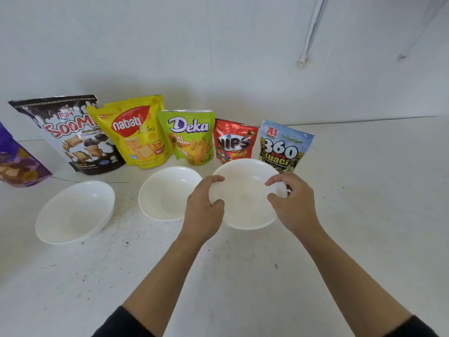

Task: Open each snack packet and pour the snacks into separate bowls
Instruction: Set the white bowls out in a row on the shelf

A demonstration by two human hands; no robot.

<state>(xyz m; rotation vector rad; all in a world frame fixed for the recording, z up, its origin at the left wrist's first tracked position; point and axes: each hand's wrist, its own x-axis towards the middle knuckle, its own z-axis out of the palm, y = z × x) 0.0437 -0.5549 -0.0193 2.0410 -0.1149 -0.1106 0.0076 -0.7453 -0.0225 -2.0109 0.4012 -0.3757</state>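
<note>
Both hands hold one white bowl [244,203]: my left hand [204,210] grips its left rim, my right hand [292,205] its right rim. Two more empty white bowls stand to the left, a middle bowl [167,194] and a far left bowl [75,212]. Behind them several sealed snack packets stand in a row against the wall: a purple packet [17,161] cut by the left edge, Soomi [70,135], Nabati [132,132], Deka [188,137], Nips [234,142] and 360 Kuaci [283,147].
Everything rests on a white surface [218,276] with dark specks near the bowls. A white wall [218,57] rises right behind the packets. A thin white pipe [313,27] runs down the wall at the upper right.
</note>
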